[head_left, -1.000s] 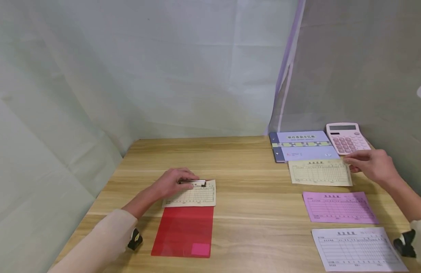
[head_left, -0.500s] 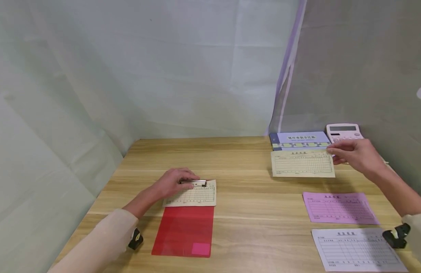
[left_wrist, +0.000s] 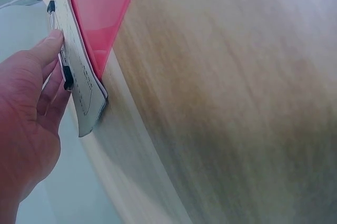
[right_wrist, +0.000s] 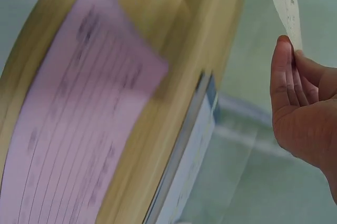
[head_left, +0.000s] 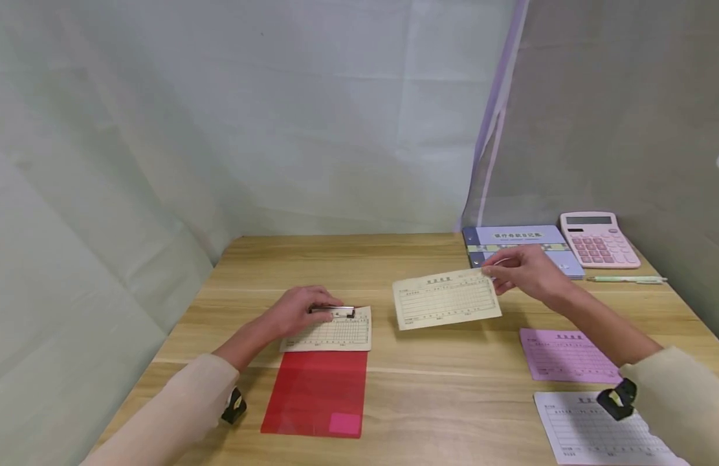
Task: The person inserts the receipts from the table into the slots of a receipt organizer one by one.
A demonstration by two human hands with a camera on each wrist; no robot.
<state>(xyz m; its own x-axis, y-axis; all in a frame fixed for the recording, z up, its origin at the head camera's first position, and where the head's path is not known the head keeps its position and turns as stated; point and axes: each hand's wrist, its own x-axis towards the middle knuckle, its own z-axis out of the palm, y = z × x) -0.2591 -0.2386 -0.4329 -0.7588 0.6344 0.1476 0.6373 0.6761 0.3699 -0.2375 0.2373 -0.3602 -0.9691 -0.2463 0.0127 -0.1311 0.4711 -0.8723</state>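
Observation:
My left hand point(head_left: 295, 312) pinches the metal clip point(head_left: 343, 312) at the top of a translucent red folder point(head_left: 314, 391). A stack of cream printed slips point(head_left: 330, 334) lies over the folder's upper part, beneath the clip. In the left wrist view, the thumb of the left hand point(left_wrist: 26, 103) presses the clip's wire lever, with the fingers behind it. To the right, my right hand point(head_left: 528, 275) pinches the top right corner of another cream slip point(head_left: 446, 302) held above the table. That slip point(right_wrist: 287, 8) shows almost edge-on in the right wrist view.
A pink slip point(head_left: 563, 356) and a white slip point(head_left: 569, 427) lie under the right forearm, partly covered. At the back right are a blue account book point(head_left: 516, 237), a pink calculator point(head_left: 604, 243) and a green pen point(head_left: 621, 279). Curtains enclose the wooden table point(head_left: 435, 388).
The right hand has lifted the cream slip from beside the account book and carried it left towards the folder, uncovering the pen. The left hand has stayed at the clip.

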